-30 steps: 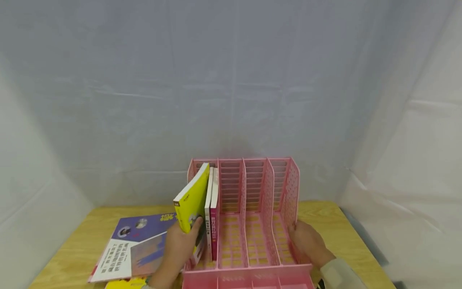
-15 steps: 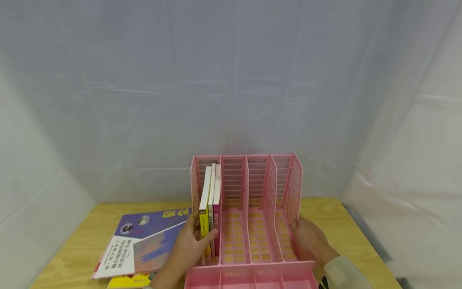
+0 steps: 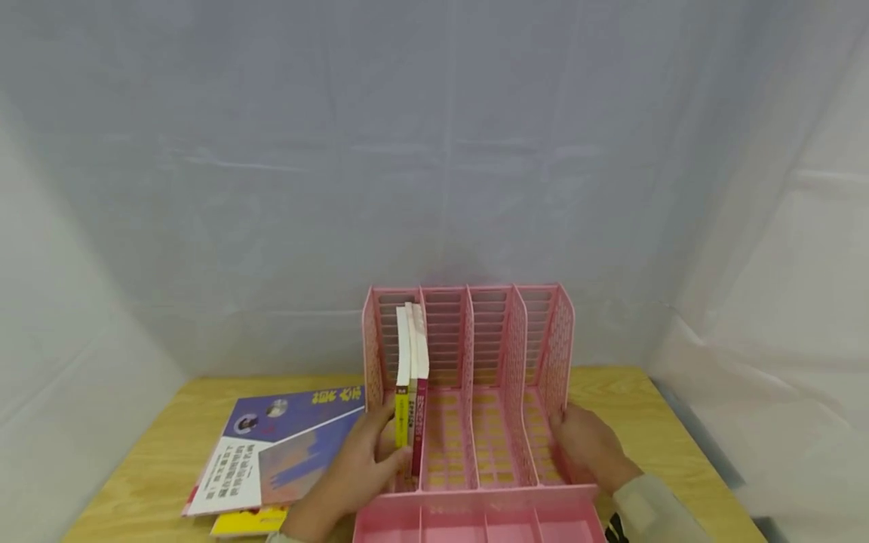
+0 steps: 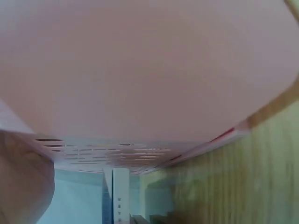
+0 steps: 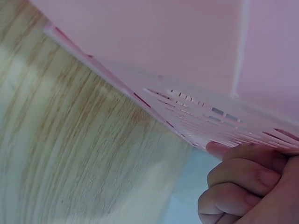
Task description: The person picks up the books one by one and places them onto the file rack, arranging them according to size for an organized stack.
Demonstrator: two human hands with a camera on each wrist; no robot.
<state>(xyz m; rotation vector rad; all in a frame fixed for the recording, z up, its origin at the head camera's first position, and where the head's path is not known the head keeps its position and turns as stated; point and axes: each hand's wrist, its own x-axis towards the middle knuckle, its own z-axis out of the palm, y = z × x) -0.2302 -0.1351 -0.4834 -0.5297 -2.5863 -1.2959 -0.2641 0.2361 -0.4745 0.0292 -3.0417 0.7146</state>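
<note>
A pink file rack [image 3: 478,490] with upright dividers faces me. In its leftmost compartment stand a yellow book [image 3: 402,411], a thin white-edged book [image 3: 411,362] and a magenta-spined book [image 3: 420,422], upright side by side. My left hand [image 3: 360,464] is at the yellow book, fingers along its left side and thumb across the lower spine; the fingertips are partly hidden. On the far right, my right hand [image 3: 594,449] grips the rack's outer wall. The right wrist view shows curled fingers [image 5: 233,177] against the slotted wall [image 5: 201,112]; the thumb is hidden.
Left of the rack, a purple-and-white book [image 3: 285,445] lies flat, overlapping a yellow item [image 3: 251,522] on the wooden table [image 3: 152,452]. Pale sheeting [image 3: 434,151] hangs behind the table and along both sides.
The yellow book, tilted at the compartment's front earlier, now stands upright beside the other two. My left hand has moved right with it and its thumb crosses the spine. The right hand stays on the rack.
</note>
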